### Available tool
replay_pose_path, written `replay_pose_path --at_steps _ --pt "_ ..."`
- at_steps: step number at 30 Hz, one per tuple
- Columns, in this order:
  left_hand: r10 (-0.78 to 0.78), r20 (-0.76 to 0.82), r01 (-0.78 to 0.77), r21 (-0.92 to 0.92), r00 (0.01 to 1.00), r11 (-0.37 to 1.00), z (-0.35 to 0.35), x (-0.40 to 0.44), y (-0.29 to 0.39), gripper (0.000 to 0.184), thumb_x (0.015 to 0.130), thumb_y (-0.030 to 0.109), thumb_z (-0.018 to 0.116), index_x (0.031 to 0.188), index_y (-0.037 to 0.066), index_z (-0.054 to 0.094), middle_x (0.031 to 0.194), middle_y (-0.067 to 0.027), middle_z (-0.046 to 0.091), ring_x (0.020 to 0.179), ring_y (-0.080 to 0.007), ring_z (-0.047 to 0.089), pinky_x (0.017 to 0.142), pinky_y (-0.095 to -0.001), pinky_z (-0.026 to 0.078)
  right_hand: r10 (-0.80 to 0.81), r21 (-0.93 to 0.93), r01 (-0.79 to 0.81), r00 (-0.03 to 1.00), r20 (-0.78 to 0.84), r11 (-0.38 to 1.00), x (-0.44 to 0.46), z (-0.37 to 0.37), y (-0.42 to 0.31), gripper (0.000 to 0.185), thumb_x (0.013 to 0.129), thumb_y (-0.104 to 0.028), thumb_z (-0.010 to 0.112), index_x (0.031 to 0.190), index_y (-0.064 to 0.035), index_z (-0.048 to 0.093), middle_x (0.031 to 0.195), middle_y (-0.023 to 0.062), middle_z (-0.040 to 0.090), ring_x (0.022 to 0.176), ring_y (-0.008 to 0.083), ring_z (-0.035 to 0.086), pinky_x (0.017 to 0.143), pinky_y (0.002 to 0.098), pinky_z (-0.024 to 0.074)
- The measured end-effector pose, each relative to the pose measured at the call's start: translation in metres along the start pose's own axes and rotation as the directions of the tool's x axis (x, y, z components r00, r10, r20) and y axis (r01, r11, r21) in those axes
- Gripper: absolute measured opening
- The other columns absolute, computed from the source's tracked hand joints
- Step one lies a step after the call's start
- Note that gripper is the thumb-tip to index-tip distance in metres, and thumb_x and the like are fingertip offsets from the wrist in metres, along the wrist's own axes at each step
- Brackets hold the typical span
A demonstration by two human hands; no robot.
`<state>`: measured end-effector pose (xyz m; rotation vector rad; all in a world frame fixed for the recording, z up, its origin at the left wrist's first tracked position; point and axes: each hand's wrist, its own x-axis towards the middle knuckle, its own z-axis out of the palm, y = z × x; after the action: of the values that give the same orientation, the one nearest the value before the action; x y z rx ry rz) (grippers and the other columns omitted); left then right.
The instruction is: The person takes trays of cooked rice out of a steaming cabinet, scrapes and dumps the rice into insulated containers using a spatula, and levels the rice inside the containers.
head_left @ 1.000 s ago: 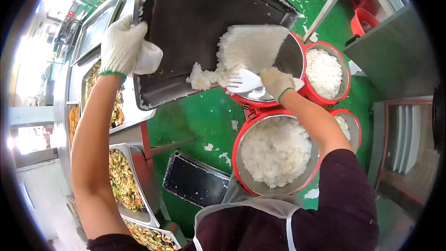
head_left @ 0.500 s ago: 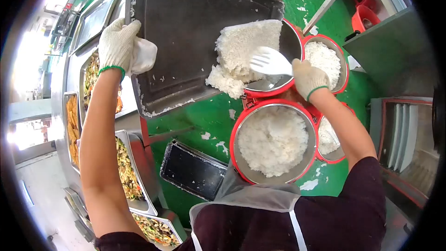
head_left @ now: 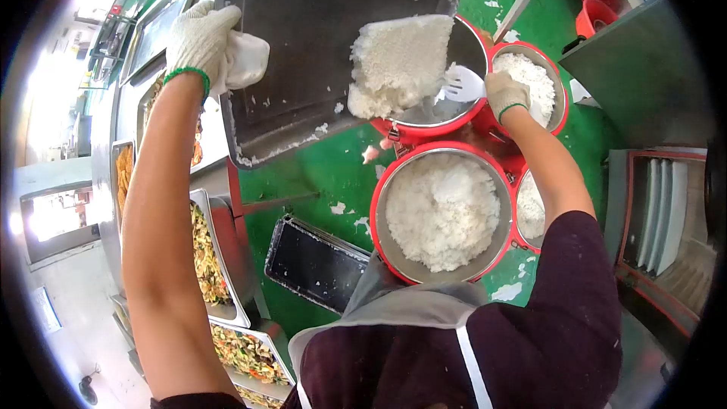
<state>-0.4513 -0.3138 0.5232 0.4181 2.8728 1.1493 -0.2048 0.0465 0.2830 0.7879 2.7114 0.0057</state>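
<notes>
Over the rear pot (head_left: 424,135), black tray (head_left: 295,38) is held tilted, its low right corner above the mouth. Tray-to-pot relation looks about the same as half a second ago; most of the view shift is probably head motion. Near pot (head_left: 375,216): heaped rice, no visible change, well apart from both hands.

Rice slab (head_left: 401,57): on the tray's low corner, bottom edge out over the rear pot. The loose clump trailing off its lower left in both earlier views no longer shows separately. Can't tell if it's dropped or folded in. My read: tray only partly cleared.

Left hand (head_left: 201,45): grip clamped on the tray edge with white cloth (head_left: 246,60), same as before. Right hand (head_left: 506,91): grip closed round the handle of the white paddle (head_left: 463,83). Paddle is the main mover: at the slab's lower left a second ago, over its right part next, now at its right edge, above the pot. Looks like little push on the slab; contact can't be told.

Pale bits (head_left: 369,154) beside the pot wall are new, too blurred to identify.
</notes>
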Motion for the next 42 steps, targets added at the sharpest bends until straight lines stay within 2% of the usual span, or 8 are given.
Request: replay_pose_path --at_steps 5,9,11,14,17,23,35,42 --pt "0.05 -0.036 -0.049 0.033 0.998 0.998 0.002 -0.005 -0.005 0.036 0.078 0.034 0.067 0.088 0.0 0.068 0.072 -0.0095 0.064 0.068 -0.0177 0.059 0.067 -0.0334 0.048 -0.104 0.086 0.101 0.994 0.026 0.991 -0.076 -0.061 -0.017 0.023 0.09 -0.011 0.05 0.109 -0.0046 0.062 0.111 0.0182 0.066 0.101 0.0385 0.067 0.084 0.0461 0.0546" --pt "-0.011 0.017 0.011 -0.031 1.0 0.999 0.001 -0.006 -0.004 0.041 0.078 0.037 0.067 0.092 -0.002 0.068 0.076 -0.0108 0.065 0.07 -0.018 0.06 0.068 -0.0338 0.049 -0.364 0.114 0.349 0.914 0.181 0.93 -0.125 -0.148 -0.081 0.042 0.076 -0.019 0.074 0.112 -0.0046 0.056 0.11 0.0162 0.066 0.102 0.0339 0.067 0.084 0.045 0.0548" --pt "-0.074 0.03 0.076 -0.084 0.997 0.994 0.001 -0.012 0.001 0.039 0.078 0.034 0.067 0.091 -0.003 0.067 0.075 -0.0096 0.063 0.068 -0.0168 0.059 0.067 -0.0328 0.049 -0.519 0.121 0.532 0.846 -0.121 0.838 -0.103 -0.105 -0.099 0.036 0.075 -0.026 0.073 0.103 -0.0063 0.062 0.106 0.0158 0.066 0.091 0.0364 0.07 0.075 0.0486 0.0563" --pt "-0.093 0.02 0.094 -0.104 0.995 0.99 0.002 -0.017 0.009 0.032 0.078 0.029 0.067 0.086 -0.003 0.066 0.073 -0.0084 0.061 0.066 -0.0148 0.057 0.064 -0.0315 0.048 -0.366 0.202 0.328 0.911 0.191 0.923 -0.06 -0.087 -0.114 0.036 0.078 -0.028 0.076 0.108 -0.0083 0.069 0.114 0.017 0.068 0.102 0.0327 0.068 0.081 0.0442 0.0557" --pt "-0.063 0.016 0.065 -0.134 0.998 0.989 0.007 -0.033 0.007 0.028 0.079 0.026 0.066 0.082 -0.002 0.065 0.07 -0.0074 0.06 0.065 -0.0133 0.055 0.062 -0.0307 0.047 -0.223 0.03 0.221 0.957 0.186 0.975 -0.012 -0.022 -0.12 0.029 0.084 -0.025 0.069 0.107 -0.0085 0.073 0.118 0.0189 0.067 0.107 0.0333 0.067 0.082 0.045 0.0552" --pt "-0.178 -0.04 0.156 -0.32 0.983 0.934 0.024 -0.098 0.025 0.02 0.081 0.02 0.068 0.087 0.0 0.067 0.069 -0.0033 0.059 0.06 -0.009 0.05 0.054 -0.026 0.042 0.159 0.469 -0.202 0.979 0.131 0.86 0.02 0.011 -0.114 0.026 0.089 -0.014 0.059 0.111 -0.0105 0.072 0.116 0.0133 0.069 0.108 0.0316 0.067 0.09 0.0454 0.0525" --pt "-0.005 -0.108 -0.009 -0.133 0.994 0.991 0.04 -0.157 0.038 0.019 0.088 0.021 0.068 0.08 0.004 0.066 0.068 0.0028 0.057 0.064 -0.0041 0.048 0.06 -0.022 0.04 0.327 0.02 -0.345 0.904 0.274 0.938 0.03 0.048 -0.097 0.037 0.085 -0.025 0.068 0.121 -0.0184 0.069 0.125 0.0087 0.066 0.114 0.0291 0.064 0.092 0.0422 0.0519" --pt "0.005 -0.11 -0.013 -0.076 0.994 0.997 0.033 -0.151 0.032 0.027 0.087 0.025 0.07 0.079 0.003 0.057 0.061 -0.0032 0.052 0.056 -0.01 0.047 0.055 -0.0282 0.041 0.018 -0.155 0.055 0.899 0.437 0.986 -0.014 -0.066 -0.049 0.053 0.072 -0.023 0.079 0.118 -0.003 0.066 0.119 0.0166 0.067 0.107 0.029 0.068 0.084 0.044 0.0547"
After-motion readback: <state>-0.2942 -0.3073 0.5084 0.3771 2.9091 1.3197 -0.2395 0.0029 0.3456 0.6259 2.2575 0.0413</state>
